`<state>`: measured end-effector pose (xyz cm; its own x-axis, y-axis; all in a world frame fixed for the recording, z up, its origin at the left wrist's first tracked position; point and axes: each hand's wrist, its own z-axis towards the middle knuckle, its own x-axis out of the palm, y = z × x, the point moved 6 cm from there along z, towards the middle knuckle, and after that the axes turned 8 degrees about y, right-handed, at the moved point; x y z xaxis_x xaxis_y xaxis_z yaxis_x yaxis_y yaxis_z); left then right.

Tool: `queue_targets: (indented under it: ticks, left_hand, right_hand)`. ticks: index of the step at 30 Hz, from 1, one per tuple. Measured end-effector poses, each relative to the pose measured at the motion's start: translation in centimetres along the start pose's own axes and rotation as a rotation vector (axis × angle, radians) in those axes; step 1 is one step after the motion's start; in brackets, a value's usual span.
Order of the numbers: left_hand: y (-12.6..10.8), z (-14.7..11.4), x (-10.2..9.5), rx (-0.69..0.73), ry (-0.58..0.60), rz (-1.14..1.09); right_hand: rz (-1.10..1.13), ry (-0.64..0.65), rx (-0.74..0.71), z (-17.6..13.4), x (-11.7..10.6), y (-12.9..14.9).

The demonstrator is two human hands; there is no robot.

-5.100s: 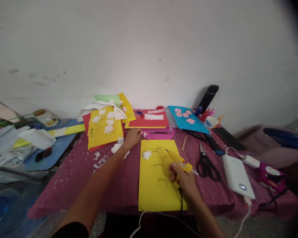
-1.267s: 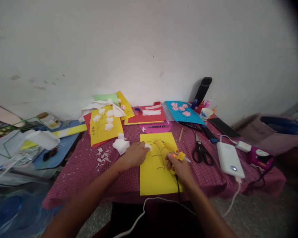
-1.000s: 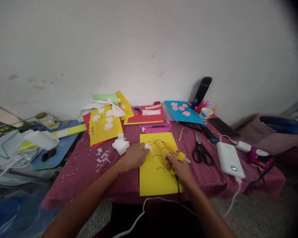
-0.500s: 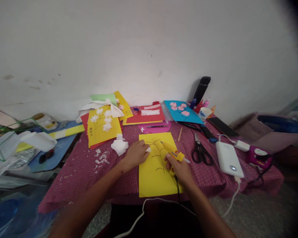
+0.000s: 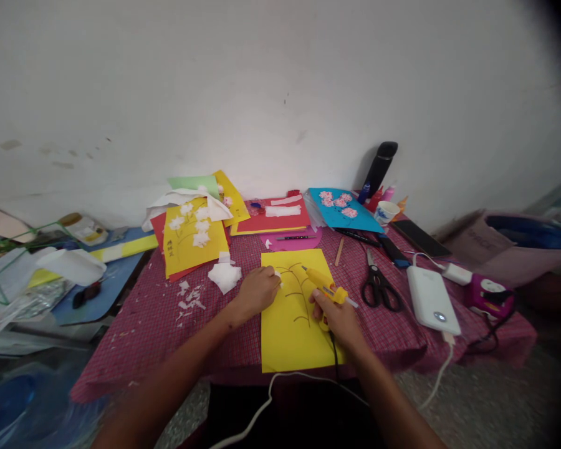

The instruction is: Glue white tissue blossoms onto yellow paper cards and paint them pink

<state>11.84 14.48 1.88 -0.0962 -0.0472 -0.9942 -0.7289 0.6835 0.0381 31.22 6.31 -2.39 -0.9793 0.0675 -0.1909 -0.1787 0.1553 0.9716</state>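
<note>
One paper cup, contents unclear; glue gun gripped.

The left hand touches a white flower on a yellow sheet; the right hand grips a glue gun. Scissors lie nearby.

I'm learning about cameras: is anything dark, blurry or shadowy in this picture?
In the head view, the top right corner is black, the left forearm looks smeared, and the black container shadows the wall; the yellow glue gun looks sharper.
</note>
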Motion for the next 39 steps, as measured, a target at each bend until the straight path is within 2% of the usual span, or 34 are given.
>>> queue_targets:
  ticks: [12, 19, 25, 39]
  left_hand:
    - [-0.4, 0.2, -0.1, -0.053, -0.030, 0.043]
    - [-0.6, -0.2, -0.7, -0.067, -0.011, -0.015]
    - [-1.2, -0.5, -1.5, -0.070, -0.092, -0.010]
    - [-1.5, 0.0, -0.5, -0.029, -0.094, 0.083]
  right_hand:
    - [-0.009, 0.012, 0.003, -0.1, 0.1, 0.5]
    - [0.001, 0.007, -0.005, 0.0, 0.1, 0.3]
    - [-0.004, 0.018, -0.010, 0.1, 0.1, 0.1]
    - [-0.011, 0.011, 0.012, 0.1, 0.0, -0.3]
